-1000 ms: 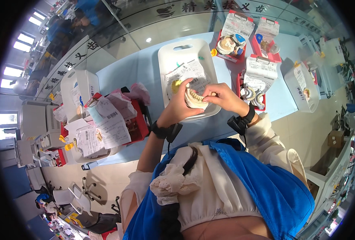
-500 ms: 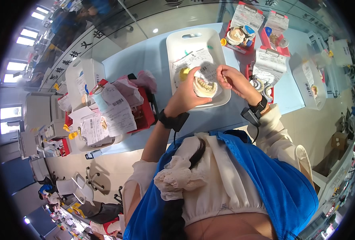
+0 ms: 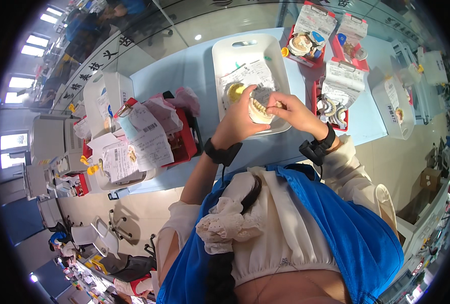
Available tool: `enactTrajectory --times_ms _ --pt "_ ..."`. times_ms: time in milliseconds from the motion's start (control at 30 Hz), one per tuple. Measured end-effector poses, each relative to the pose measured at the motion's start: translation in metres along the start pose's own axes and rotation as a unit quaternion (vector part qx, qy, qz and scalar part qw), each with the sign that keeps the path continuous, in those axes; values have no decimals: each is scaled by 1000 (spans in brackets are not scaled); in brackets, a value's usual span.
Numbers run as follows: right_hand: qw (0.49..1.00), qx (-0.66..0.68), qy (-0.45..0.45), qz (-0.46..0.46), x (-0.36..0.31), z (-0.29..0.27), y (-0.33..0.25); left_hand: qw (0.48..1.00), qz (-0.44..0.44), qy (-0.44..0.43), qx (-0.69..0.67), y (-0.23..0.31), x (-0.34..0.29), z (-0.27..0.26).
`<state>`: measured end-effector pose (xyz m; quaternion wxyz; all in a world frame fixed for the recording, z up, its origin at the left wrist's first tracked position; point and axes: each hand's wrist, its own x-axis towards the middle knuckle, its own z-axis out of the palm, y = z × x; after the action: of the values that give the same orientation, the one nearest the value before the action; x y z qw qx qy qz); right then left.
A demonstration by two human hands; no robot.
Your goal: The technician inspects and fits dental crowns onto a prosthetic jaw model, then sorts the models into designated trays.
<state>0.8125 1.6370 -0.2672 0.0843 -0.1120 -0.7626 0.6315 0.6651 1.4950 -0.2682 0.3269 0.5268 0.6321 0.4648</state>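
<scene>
Over the white plastic tray (image 3: 217,66), my left hand (image 3: 236,119) grips a cream plaster dental cast (image 3: 258,113) by its left side, thumb below and fingers above. A curved row of teeth faces up on the cast. My right hand (image 3: 297,114) is closed in a pinch at the cast's right side, its fingertips against or just over the teeth. Whatever sits between those fingertips is too small and covered to make out. Inside the tray, a yellow rounded piece (image 3: 234,93) lies beside my left fingers, on printed paper slips (image 3: 250,73).
Red boxes with clipped slips and dental casts (image 3: 300,44) stand right of the tray, another red box of casts (image 3: 331,112) nearer. At left, papers (image 3: 151,133) pile over a red box (image 3: 187,142). A white bin (image 3: 387,109) stands at the table's right end.
My right hand has moved left and down onto the cast's right side. My left hand has turned the cast slightly, its teeth now tilted more to the right.
</scene>
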Motion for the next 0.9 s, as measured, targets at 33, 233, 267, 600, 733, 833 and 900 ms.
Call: enactTrajectory --times_ms 33,233,267,600,733,833,900 --pt "1000 0 -1 0 0 -1 0 1000 15 8 17 -1 0 1" --pt "984 119 -51 123 3 -7 7 1000 -6 0 18 5 0 3" --pt "994 67 -28 80 4 -1 9 999 -9 -3 30 5 0 3" --pt "994 -99 12 40 3 6 2 987 19 40 154 5 0 10" --pt "992 -114 40 22 2 7 -6 984 7 50 172 12 0 10" --pt "994 -91 31 43 0 2 -7 984 7 49 173 13 0 10" --pt "991 -124 11 46 0 -1 -12 984 6 46 172 12 0 11"
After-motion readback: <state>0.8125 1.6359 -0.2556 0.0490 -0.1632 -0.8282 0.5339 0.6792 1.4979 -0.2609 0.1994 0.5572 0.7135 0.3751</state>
